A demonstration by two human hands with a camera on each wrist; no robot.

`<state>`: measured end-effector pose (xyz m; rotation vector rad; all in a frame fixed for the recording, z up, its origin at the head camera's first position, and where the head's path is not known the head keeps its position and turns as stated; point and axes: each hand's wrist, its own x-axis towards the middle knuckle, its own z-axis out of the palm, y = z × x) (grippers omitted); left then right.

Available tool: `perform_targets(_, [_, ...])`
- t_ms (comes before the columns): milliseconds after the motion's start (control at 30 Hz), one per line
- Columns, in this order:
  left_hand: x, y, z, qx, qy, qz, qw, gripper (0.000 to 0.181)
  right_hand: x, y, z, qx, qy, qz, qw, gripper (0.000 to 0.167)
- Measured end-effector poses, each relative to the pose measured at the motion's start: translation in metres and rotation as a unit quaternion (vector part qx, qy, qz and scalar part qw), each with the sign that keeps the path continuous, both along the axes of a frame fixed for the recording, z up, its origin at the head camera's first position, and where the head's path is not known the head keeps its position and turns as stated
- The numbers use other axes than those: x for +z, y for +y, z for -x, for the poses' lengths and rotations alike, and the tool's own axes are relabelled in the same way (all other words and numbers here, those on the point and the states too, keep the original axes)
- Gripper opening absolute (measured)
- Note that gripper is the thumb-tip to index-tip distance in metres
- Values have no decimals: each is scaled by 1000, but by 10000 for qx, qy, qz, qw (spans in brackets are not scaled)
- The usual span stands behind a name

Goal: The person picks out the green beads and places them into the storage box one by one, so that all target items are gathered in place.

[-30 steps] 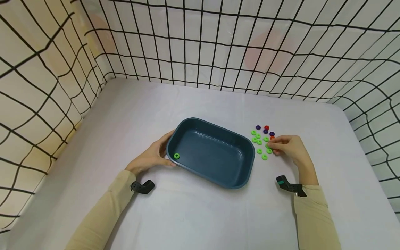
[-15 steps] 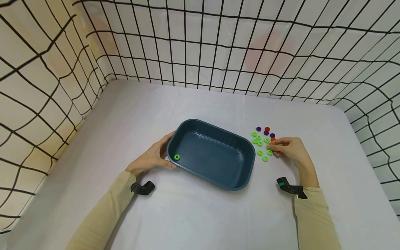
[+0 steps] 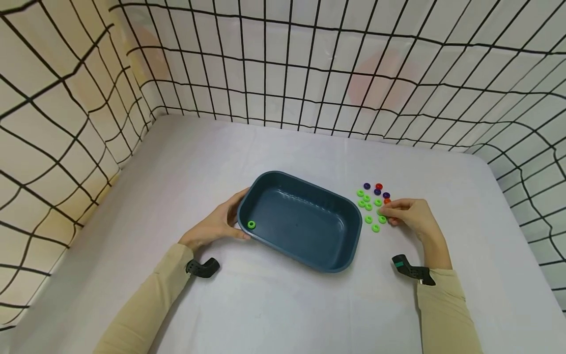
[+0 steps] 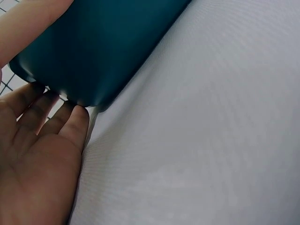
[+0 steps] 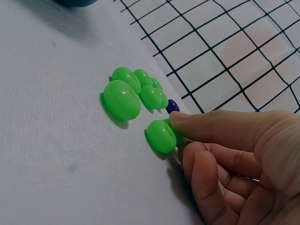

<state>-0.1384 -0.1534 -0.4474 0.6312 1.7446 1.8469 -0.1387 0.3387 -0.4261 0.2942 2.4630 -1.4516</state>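
Note:
A dark blue, oblong plastic tub (image 3: 305,228) stands on the white cloth, with one green ring bead (image 3: 251,224) lying in its left corner. My left hand (image 3: 214,227) grips the tub's left end, thumb along the near side and fingers round the end wall. To the right of the tub, my right hand (image 3: 413,216) pinches a green ring bead (image 5: 178,134) between thumb and fingers, low at the cloth. In the right wrist view the thumb and another green bead (image 5: 161,136) partly hide it. Several more green beads (image 5: 122,101) lie close by.
Purple beads (image 3: 367,186) and red beads (image 3: 379,186) lie just beyond the green ones. A black wire grid (image 3: 283,64) encloses the back and both sides of the cloth-covered table (image 3: 274,314). Each wrist wears a black camera mount (image 3: 202,267).
The head view has tilted slightly, so everything sits a little lower in it. Both hands, the tub and the beads keep about the same places.

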Motion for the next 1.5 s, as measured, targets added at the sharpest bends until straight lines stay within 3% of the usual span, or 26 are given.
perform_targets(367, [-1,-1,0,-33,57,-82,9999,115,-2,3,-1,-168,-65,8,9998,44])
perform_targets(933, [-4,0,0,18,76,-69,9999,115,2,11,2,-289,-165,432,9985,17])
perform_targets(1267, [-4,0,0,34,49,-60,10000,116,16,11,10,-235,75,333,9991,10])
perform_targets(1500, [-3,1,0,54,50,-64,10000,115,40,-6,26,41,534,414,9977,10])
